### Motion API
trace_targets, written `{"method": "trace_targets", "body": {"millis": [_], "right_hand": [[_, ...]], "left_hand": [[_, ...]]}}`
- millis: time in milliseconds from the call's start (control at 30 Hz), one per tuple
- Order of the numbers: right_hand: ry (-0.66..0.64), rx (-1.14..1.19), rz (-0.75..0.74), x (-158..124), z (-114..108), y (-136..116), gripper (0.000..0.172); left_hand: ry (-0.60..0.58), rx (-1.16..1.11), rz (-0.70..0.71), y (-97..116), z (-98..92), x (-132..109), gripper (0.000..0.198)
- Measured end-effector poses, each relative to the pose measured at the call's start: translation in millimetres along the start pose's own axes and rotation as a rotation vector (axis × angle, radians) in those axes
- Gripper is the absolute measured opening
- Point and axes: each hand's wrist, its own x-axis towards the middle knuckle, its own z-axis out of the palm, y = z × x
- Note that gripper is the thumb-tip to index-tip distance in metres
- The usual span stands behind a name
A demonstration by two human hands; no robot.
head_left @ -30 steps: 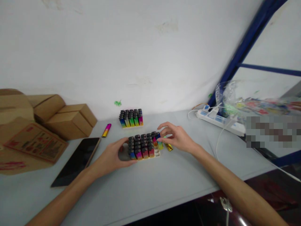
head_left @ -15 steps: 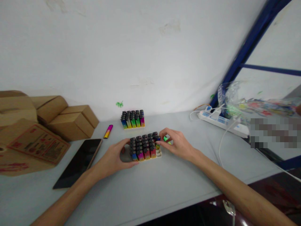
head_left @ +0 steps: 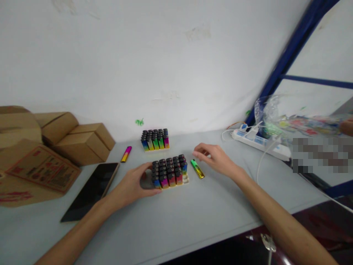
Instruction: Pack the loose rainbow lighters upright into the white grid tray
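My left hand (head_left: 135,184) grips the left end of a white tray (head_left: 185,180) packed with upright lighters (head_left: 168,173) with black tops and coloured bodies. Bare slots show at the tray's near right corner. A green and yellow lighter (head_left: 197,169) lies flat just right of the tray. Beyond its upper end, my right hand (head_left: 211,156) hovers with fingers curled but apart, nothing visible between them. Behind stands a second block of upright lighters (head_left: 156,140) near the wall. A magenta and yellow lighter (head_left: 126,154) lies to its left.
A dark tablet (head_left: 91,193) lies left of my left forearm, with cardboard boxes (head_left: 79,145) behind it. At right are a white power strip (head_left: 261,143) with cables and a clear plastic bag (head_left: 303,123) of colourful items. Part of another person's hand (head_left: 346,127) shows at the right edge.
My right hand has let go of a lighter in the tray's right column and moved right. The green and yellow lighter is now uncovered. My left hand stays on the tray.
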Motion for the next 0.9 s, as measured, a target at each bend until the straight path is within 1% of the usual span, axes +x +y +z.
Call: {"method": "trace_targets", "body": {"millis": [67, 133, 167, 200, 233, 333, 367, 433, 533, 600, 667, 800, 900], "right_hand": [[0.055, -0.115, 0.047, 1, 2, 9, 0.037], [-0.006, -0.199, 0.086, 1, 9, 17, 0.047], [-0.052, -0.225, 0.102, 1, 13, 19, 0.049], [-0.09, -0.24, 0.113, 1, 16, 21, 0.046], [-0.113, -0.246, 0.121, 1, 19, 22, 0.039], [-0.109, -0.22, 0.102, 2, 18, 22, 0.014], [-0.092, -0.178, 0.087, 3, 16, 20, 0.012], [-0.062, 0.006, 0.082, 3, 13, 16, 0.02], [-0.042, 0.364, 0.134, 3, 11, 7, 0.029], [-0.029, 0.493, 0.157, 4, 12, 0, 0.036], [0.006, 0.569, 0.195, 5, 13, -5, 0.042], [0.079, 0.665, 0.372, 9, 15, -6, 0.062], [0.153, 0.642, 0.387, 10, 15, -2, 0.065]], "left_hand": [[-0.003, 0.002, -0.007, 0, 0.4, 0, 0.074], [-0.004, 0.007, -0.012, 0, 0.4, 0, 0.073], [-0.002, 0.007, -0.012, 1, 0.3, 0, 0.073], [0.0, 0.006, -0.01, 1, 0.2, 0, 0.072], [0.002, 0.004, -0.009, 1, -0.1, 0, 0.072], [0.005, 0.003, 0.0, 2, -1.2, 0, 0.072], [0.007, 0.005, 0.003, 2, -1.5, 0, 0.071], [0.014, 0.008, 0.008, 2, -1.7, 0, 0.07], [0.023, 0.004, 0.013, 2, -1.1, 0, 0.069], [0.021, -0.002, 0.014, 1, -0.6, 0, 0.068], [0.017, -0.005, 0.016, 1, -0.3, 1, 0.067], [0.022, 0.002, 0.023, 2, -0.5, 2, 0.07], [0.022, 0.007, 0.005, 2, -0.7, 2, 0.071]]}}
